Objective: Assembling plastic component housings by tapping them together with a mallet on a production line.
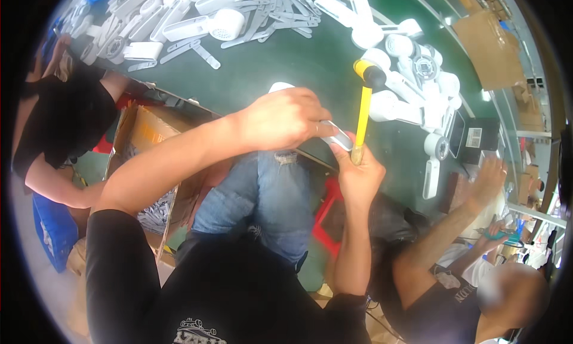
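My left hand is wrapped over a white handheld fan, whose rounded head shows beyond my knuckles. The rest of the head lies under my palm. Its grey-faced handle end sticks out toward my right hand. My right thumb presses on that end. The same right hand also grips a mallet with a yellow handle, held upright. The mallet's yellow and black head points up over the green table.
White fan units are heaped at the right, more at the far left beside a pile of flat grey strips. A carton of small parts stands left of my legs. Co-workers sit on both sides; one's hand is at the right.
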`<state>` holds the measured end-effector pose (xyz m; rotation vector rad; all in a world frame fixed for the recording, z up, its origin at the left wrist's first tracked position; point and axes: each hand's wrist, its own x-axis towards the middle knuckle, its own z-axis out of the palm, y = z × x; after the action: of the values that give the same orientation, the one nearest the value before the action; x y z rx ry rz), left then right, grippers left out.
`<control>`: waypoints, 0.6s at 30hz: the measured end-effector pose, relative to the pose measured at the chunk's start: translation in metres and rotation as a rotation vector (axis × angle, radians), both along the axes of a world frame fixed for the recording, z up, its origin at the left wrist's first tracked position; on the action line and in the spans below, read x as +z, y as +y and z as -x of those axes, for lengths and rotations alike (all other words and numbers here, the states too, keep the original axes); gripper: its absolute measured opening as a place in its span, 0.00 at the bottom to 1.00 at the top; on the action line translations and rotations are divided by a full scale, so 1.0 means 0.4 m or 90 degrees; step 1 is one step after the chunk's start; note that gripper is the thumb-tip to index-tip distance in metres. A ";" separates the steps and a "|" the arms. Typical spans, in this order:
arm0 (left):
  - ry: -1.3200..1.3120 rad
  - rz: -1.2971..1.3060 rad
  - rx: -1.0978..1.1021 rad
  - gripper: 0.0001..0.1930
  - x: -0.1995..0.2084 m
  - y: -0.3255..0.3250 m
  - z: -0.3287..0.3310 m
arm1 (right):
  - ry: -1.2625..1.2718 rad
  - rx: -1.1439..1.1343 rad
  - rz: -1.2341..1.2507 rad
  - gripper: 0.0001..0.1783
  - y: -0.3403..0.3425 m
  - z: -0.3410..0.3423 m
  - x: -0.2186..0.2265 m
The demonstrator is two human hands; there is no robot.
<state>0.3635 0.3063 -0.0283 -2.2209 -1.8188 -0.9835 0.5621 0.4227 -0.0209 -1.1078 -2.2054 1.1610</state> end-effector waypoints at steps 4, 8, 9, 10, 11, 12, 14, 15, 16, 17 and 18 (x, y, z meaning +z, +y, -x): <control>0.021 0.019 0.001 0.19 -0.003 -0.013 0.005 | 0.032 -0.039 0.200 0.23 -0.019 -0.056 0.026; 0.018 -0.014 -0.005 0.18 -0.010 -0.011 0.009 | 0.086 -0.062 0.318 0.26 -0.080 -0.200 0.088; 0.019 -0.022 -0.008 0.17 -0.006 -0.010 0.009 | 0.049 -0.053 0.287 0.25 -0.090 -0.225 0.095; 0.019 -0.024 -0.014 0.17 -0.003 -0.007 0.008 | 0.027 -0.039 0.221 0.24 -0.096 -0.244 0.073; 0.011 -0.012 -0.015 0.16 0.003 -0.005 0.009 | 0.005 -0.025 0.155 0.23 -0.100 -0.256 0.047; 0.004 0.000 -0.013 0.15 0.007 -0.004 0.009 | -0.022 -0.019 0.005 0.23 -0.094 -0.237 0.038; 0.008 -0.006 -0.014 0.15 0.008 0.001 0.007 | 0.046 -0.135 0.242 0.25 -0.088 -0.169 0.057; 0.010 -0.009 -0.010 0.14 0.012 0.000 0.004 | 0.086 -0.104 0.147 0.28 -0.084 -0.122 0.073; 0.017 -0.009 -0.011 0.14 0.014 -0.006 0.002 | 0.123 -0.077 0.183 0.29 -0.068 -0.092 0.051; -0.006 -0.020 -0.009 0.14 0.016 -0.006 0.001 | 0.159 -0.052 0.207 0.30 -0.051 -0.069 0.026; -0.023 -0.026 0.000 0.14 0.019 -0.007 0.005 | 0.176 -0.052 0.229 0.30 -0.046 -0.045 0.003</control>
<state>0.3613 0.3036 -0.0205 -2.1939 -1.7968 -1.0587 0.5801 0.4042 -0.0198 -1.0824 -1.7697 1.6109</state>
